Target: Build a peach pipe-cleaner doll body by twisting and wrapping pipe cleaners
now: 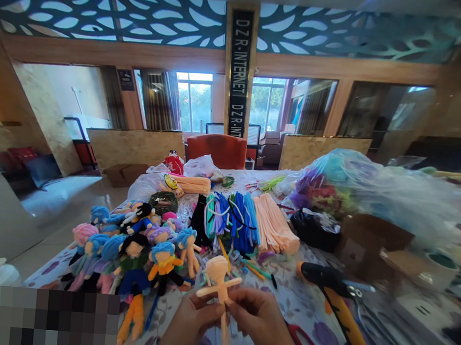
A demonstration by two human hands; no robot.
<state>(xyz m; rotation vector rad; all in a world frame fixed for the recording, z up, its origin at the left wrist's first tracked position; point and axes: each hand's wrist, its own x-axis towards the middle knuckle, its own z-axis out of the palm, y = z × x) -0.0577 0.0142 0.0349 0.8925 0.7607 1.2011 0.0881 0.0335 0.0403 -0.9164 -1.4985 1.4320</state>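
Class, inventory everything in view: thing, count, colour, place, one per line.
doll body: one, peach, centre front
dolls: roughly a dozen, mixed colours, left
fuzzy stems: many, mainly black, blue, peach, centre
glue gun: one, black and orange, right
scissors handle: one, red, front right
plastic bag: one, clear, back right
open box: one, brown, right
tablecloth: one, white and purple, beneath
chair: one, red, back centre
sign: one, black, upper centre
windows: at least two, pale, background
small clutter: uncounted, mixed, back
left grip: one, bare, pinching doll body
right grip: one, bare, pinching doll body
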